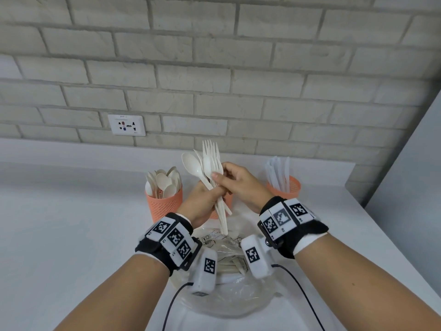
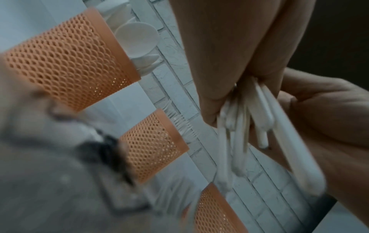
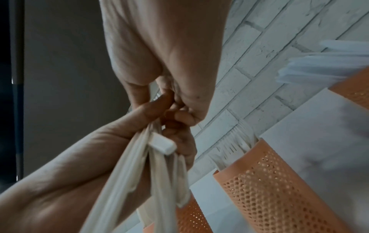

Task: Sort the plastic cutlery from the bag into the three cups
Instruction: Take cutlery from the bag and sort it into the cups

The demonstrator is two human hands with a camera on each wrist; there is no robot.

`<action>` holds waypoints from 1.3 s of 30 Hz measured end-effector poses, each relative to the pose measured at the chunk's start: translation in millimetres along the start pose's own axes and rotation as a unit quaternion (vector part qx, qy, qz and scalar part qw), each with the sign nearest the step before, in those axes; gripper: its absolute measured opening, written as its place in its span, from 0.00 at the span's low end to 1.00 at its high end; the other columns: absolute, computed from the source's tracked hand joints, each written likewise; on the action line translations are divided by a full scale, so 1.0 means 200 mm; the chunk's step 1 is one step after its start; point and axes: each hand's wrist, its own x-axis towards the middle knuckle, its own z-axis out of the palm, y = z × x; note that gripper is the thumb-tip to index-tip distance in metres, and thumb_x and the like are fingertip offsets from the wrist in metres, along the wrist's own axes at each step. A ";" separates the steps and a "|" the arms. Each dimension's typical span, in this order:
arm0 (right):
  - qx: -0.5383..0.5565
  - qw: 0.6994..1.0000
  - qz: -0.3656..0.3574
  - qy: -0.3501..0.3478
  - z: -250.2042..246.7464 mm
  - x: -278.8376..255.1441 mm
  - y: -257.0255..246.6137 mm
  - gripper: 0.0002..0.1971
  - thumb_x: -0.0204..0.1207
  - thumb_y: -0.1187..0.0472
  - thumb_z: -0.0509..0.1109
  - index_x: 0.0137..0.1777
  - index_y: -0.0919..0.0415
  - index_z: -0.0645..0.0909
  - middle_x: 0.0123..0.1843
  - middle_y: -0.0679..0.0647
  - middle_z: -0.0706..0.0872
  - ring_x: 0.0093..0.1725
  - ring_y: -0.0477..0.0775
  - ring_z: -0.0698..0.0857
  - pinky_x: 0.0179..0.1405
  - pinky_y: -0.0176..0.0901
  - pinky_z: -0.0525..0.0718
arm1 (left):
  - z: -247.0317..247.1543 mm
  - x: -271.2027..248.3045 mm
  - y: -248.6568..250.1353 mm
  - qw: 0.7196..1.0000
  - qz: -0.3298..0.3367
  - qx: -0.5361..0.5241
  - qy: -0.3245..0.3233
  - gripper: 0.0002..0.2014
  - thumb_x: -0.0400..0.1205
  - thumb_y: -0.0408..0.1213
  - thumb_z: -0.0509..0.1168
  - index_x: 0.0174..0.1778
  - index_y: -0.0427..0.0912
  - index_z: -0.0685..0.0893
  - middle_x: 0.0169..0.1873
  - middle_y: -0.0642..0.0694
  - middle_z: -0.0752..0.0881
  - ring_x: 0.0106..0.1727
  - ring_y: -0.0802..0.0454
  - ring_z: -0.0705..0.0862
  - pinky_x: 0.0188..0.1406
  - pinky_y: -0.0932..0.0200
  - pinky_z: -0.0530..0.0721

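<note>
My left hand [image 1: 202, 201] grips a mixed bundle of forks and spoons [image 1: 210, 168] by the handles above the bag [image 1: 229, 297], so my right hand [image 1: 238, 182] can pinch one fork for the middle cup [image 2: 153, 145].

A white tabletop [image 1: 71, 211] is seen below a brick wall. On it three orange mesh cups are stood: the middle cup [image 2: 153, 146] as landmark, the spoon cup [image 1: 163, 204] to its left, the knife cup [image 1: 285, 187] to its right. A clear plastic bag [image 1: 229, 295] is laid just in front of it.
</note>
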 end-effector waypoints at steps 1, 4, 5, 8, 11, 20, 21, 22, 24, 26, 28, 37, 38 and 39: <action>-0.002 1.000 -0.006 -0.005 0.00 0.00 0.00 0.08 0.78 0.63 0.67 0.54 0.67 0.79 0.45 0.60 0.84 0.43 0.50 0.84 0.45 0.43 0.85 | 0.00 0.00 0.00 1.000 0.001 0.010 -0.002 0.10 0.82 0.23 0.58 0.54 0.34 0.80 0.42 0.36 0.80 0.37 0.50 0.77 0.28 0.63 0.81; 0.002 1.000 -0.002 -0.024 -0.02 0.00 -0.01 0.13 0.78 0.64 0.67 0.60 0.70 0.78 0.50 0.62 0.85 0.48 0.55 0.85 0.50 0.47 0.85 | -0.01 0.00 0.01 1.000 0.001 0.017 -0.002 0.09 0.81 0.21 0.59 0.54 0.29 0.80 0.37 0.36 0.78 0.35 0.49 0.75 0.32 0.61 0.76; -0.003 0.999 -0.003 -0.036 -0.02 -0.01 -0.03 0.12 0.79 0.64 0.66 0.59 0.71 0.78 0.46 0.61 0.85 0.44 0.54 0.85 0.44 0.40 0.85 | -0.02 0.00 0.01 1.000 0.000 0.013 0.002 0.08 0.81 0.22 0.59 0.53 0.29 0.80 0.33 0.38 0.77 0.33 0.51 0.75 0.31 0.61 0.76; -0.041 0.999 0.006 -0.026 -0.10 -0.01 -0.04 0.03 0.80 0.67 0.63 0.49 0.60 0.78 0.38 0.52 0.81 0.35 0.46 0.80 0.33 0.27 0.78 | -0.04 -0.01 0.02 1.000 -0.016 -0.003 -0.002 0.04 0.81 0.26 0.62 0.48 0.37 0.80 0.28 0.45 0.75 0.26 0.56 0.75 0.28 0.62 0.76; -0.186 0.979 0.057 -0.059 -0.22 -0.02 0.03 0.10 0.77 0.74 0.62 0.47 0.59 0.80 0.40 0.53 0.81 0.34 0.40 0.79 0.33 0.28 0.76 | -0.05 -0.01 0.01 0.999 -0.043 -0.010 0.008 0.04 0.81 0.27 0.62 0.47 0.39 0.79 0.21 0.50 0.75 0.22 0.58 0.74 0.29 0.60 0.75; -0.451 0.822 0.160 -0.307 -0.17 -0.11 0.29 0.12 0.78 0.59 0.67 0.59 0.62 0.81 0.47 0.53 0.83 0.44 0.49 0.78 0.39 0.36 0.72 | -0.03 -0.01 0.01 0.998 -0.059 -0.020 -0.018 0.17 0.84 0.51 0.54 0.47 0.40 0.79 0.25 0.51 0.72 0.24 0.58 0.70 0.31 0.61 0.73; -0.444 0.830 0.155 -0.300 -0.18 -0.11 0.28 0.10 0.80 0.58 0.65 0.55 0.63 0.81 0.44 0.53 0.84 0.40 0.48 0.77 0.38 0.35 0.72 | -0.04 -0.01 0.01 0.997 -0.062 -0.031 -0.015 0.18 0.84 0.52 0.53 0.44 0.41 0.79 0.25 0.50 0.71 0.24 0.57 0.69 0.32 0.60 0.72; -0.433 0.840 0.160 -0.286 -0.19 -0.11 0.27 0.10 0.81 0.58 0.62 0.53 0.63 0.81 0.41 0.51 0.83 0.38 0.47 0.77 0.39 0.35 0.72 | -0.04 -0.01 0.01 0.997 -0.066 -0.040 -0.009 0.19 0.84 0.54 0.53 0.41 0.42 0.78 0.25 0.49 0.71 0.24 0.56 0.69 0.33 0.60 0.72; -0.372 0.880 0.189 -0.226 -0.23 -0.09 0.25 0.07 0.83 0.60 0.58 0.52 0.56 0.77 0.37 0.48 0.80 0.40 0.48 0.79 0.46 0.39 0.76 | -0.05 -0.02 0.03 0.996 -0.068 -0.061 -0.001 0.18 0.85 0.51 0.53 0.41 0.42 0.78 0.26 0.49 0.72 0.24 0.56 0.70 0.34 0.59 0.72; -0.295 0.937 0.153 -0.107 -0.25 -0.06 0.19 0.05 0.84 0.60 0.57 0.52 0.53 0.74 0.33 0.46 0.77 0.37 0.48 0.78 0.39 0.39 0.76 | -0.07 -0.03 0.04 0.996 -0.056 -0.073 -0.006 0.14 0.85 0.45 0.55 0.40 0.41 0.79 0.27 0.48 0.74 0.23 0.57 0.71 0.33 0.60 0.73; -0.204 0.978 0.048 0.011 -0.23 -0.06 0.09 0.06 0.83 0.58 0.60 0.51 0.58 0.76 0.32 0.44 0.74 0.30 0.40 0.74 0.32 0.34 0.71 | -0.07 -0.03 0.03 0.997 -0.038 -0.060 -0.005 0.13 0.84 0.41 0.58 0.36 0.41 0.79 0.27 0.47 0.76 0.23 0.56 0.73 0.30 0.61 0.75; -0.089 0.993 0.005 0.079 -0.02 -0.01 -0.04 0.11 0.67 0.60 0.78 0.41 0.57 0.77 0.35 0.53 0.82 0.40 0.56 0.85 0.48 0.53 0.84 | -0.02 -0.04 0.03 0.999 -0.011 -0.002 0.052 0.08 0.82 0.30 0.61 0.55 0.33 0.82 0.23 0.50 0.80 0.23 0.60 0.78 0.18 0.63 0.79; -0.091 0.993 0.013 0.078 -0.02 -0.01 -0.04 0.12 0.68 0.60 0.78 0.43 0.60 0.77 0.36 0.54 0.82 0.40 0.57 0.85 0.49 0.54 0.84 | -0.03 -0.05 0.03 0.999 -0.009 0.003 0.052 0.07 0.82 0.29 0.61 0.53 0.34 0.82 0.21 0.52 0.81 0.23 0.61 0.78 0.18 0.62 0.79; -0.075 0.995 0.011 0.071 -0.01 -0.01 -0.05 0.12 0.69 0.61 0.77 0.44 0.66 0.78 0.36 0.56 0.83 0.40 0.60 0.85 0.47 0.55 0.85 | -0.04 -0.05 0.04 0.999 -0.006 0.007 0.052 0.06 0.82 0.29 0.62 0.53 0.34 0.82 0.20 0.53 0.82 0.23 0.60 0.79 0.19 0.62 0.81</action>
